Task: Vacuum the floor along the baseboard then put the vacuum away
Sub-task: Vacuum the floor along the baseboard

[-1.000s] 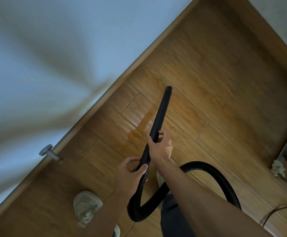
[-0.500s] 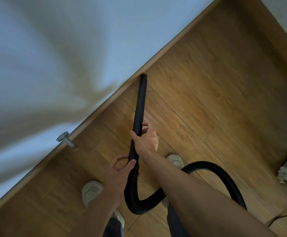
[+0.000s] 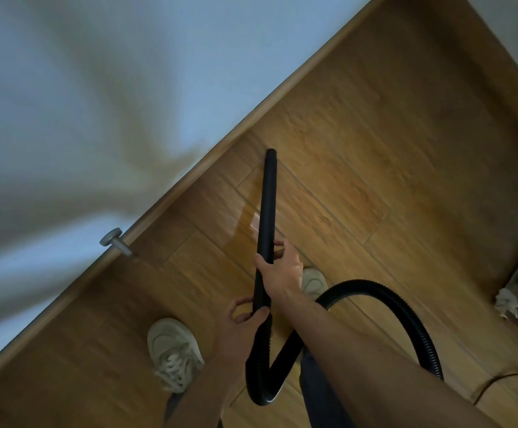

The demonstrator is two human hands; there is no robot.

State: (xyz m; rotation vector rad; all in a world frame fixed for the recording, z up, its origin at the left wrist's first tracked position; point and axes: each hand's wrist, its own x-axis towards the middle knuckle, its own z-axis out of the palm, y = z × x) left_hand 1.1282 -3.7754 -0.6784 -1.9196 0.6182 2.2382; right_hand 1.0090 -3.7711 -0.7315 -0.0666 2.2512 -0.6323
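Observation:
A black vacuum wand points up the frame, its tip on the wood floor a short way out from the wooden baseboard. My right hand grips the wand near its middle. My left hand grips its lower end, where the ribbed black hose begins. The hose loops down between my arms, then arches right and runs out of view. The vacuum body is not in view.
A metal door stopper sticks out of the baseboard at left. My pale sneakers stand on the floor. A crumpled white scrap and a dark cord lie at right, near grey furniture.
The wand tip has drawn back from the baseboard, where it touched half a second ago, to the open floor. Both hands keep their hold.

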